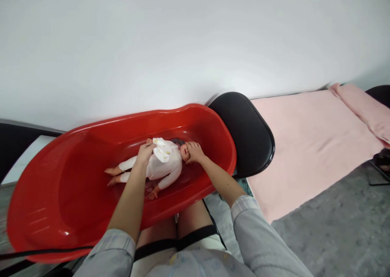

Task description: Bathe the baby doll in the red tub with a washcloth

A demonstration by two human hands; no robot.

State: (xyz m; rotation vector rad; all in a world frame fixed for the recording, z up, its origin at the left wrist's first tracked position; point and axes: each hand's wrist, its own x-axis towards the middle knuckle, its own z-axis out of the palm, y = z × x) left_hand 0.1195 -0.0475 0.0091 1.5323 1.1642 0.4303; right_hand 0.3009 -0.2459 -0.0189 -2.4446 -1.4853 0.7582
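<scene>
A baby doll (164, 168) in a white suit lies on its back inside a red plastic tub (76, 147), head to the right, feet to the left. My left hand (145, 153) is closed on a small white cloth (163, 149) pressed on the doll's chest. My right hand (193, 151) cups the doll's head with its fingers curled round it. Both my forearms reach down into the tub from grey rolled-up sleeves.
A black chair seat (246, 134) stands right behind the tub's right end. A pink towel (310, 142) covers a flat surface to the right, with grey floor (335, 228) in front. My bare knees (183, 224) are under the tub's near rim. A white wall fills the back.
</scene>
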